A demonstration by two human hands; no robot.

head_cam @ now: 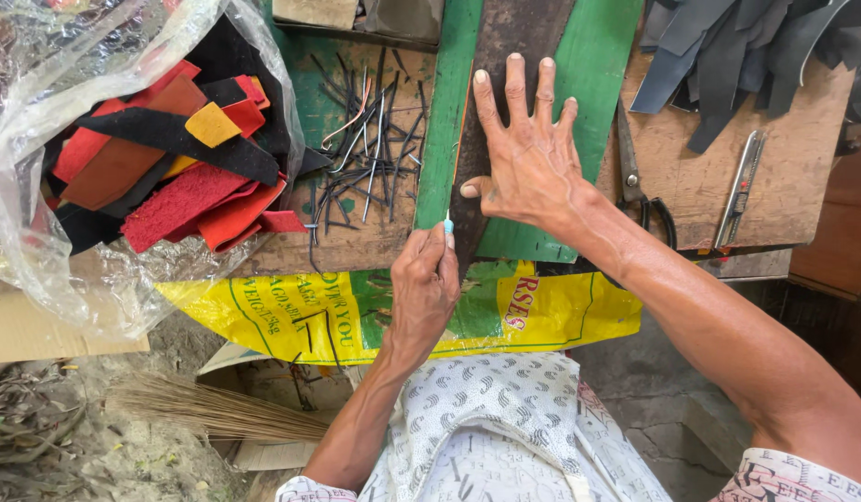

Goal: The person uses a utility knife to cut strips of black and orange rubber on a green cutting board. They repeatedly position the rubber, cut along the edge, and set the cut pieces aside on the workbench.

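Observation:
My right hand point(525, 153) lies flat with fingers spread on a dark brown leather strip point(514, 37) that runs along a green board point(593, 65). My left hand point(423, 284) is closed around a small light-blue-tipped cutting tool point(448, 223), its tip at the near left edge of the strip, just below my right thumb. The strip's lower part is hidden under my right hand.
A clear plastic bag point(40, 186) of red, black and orange scraps sits at left. Thin dark strips point(365, 149) are piled on the wooden board. Scissors point(635, 186), a utility knife point(742, 186) and grey-blue leather pieces point(728, 46) lie at right. A yellow sack point(291, 316) and broom point(207, 409) are below.

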